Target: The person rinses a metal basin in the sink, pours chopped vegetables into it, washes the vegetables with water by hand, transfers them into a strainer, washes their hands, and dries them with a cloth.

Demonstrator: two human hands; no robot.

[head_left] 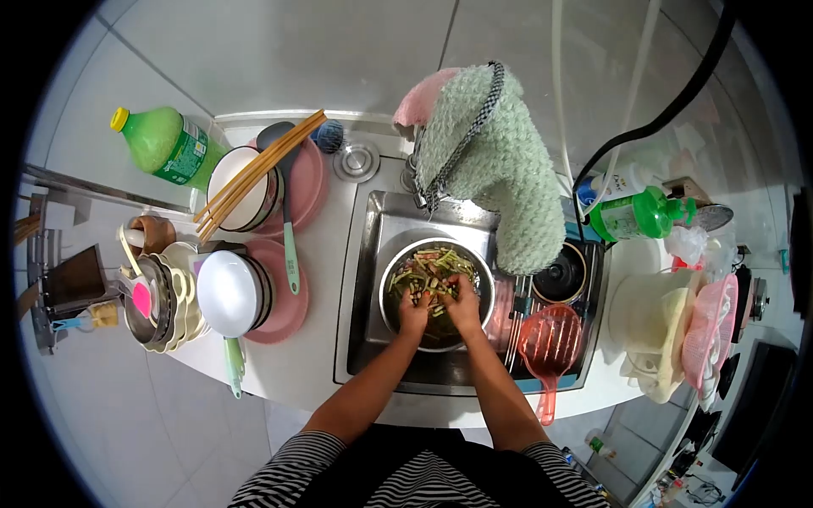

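Both hands are inside a round metal bowl (486, 296) that stands in the sink (373, 245). The bowl holds water and a heap of cut green and reddish vegetable stems (434, 269). My left hand (413, 311) grips stems on the left of the heap, its fingertips partly sunk among them. My right hand (462, 303) is curled round stems on the right side, facing the left. Above the bowl, a pale green towel (529, 169) hangs over the faucet and hides most of it.
Left of the sink are stacked bowls (229, 292), pink plates (288, 322), wooden chopsticks (262, 173) and a green bottle (165, 144). A red slotted scoop (549, 343) and a dark pot (561, 273) sit at the sink's right. Farther right stands a green pump bottle (631, 216).
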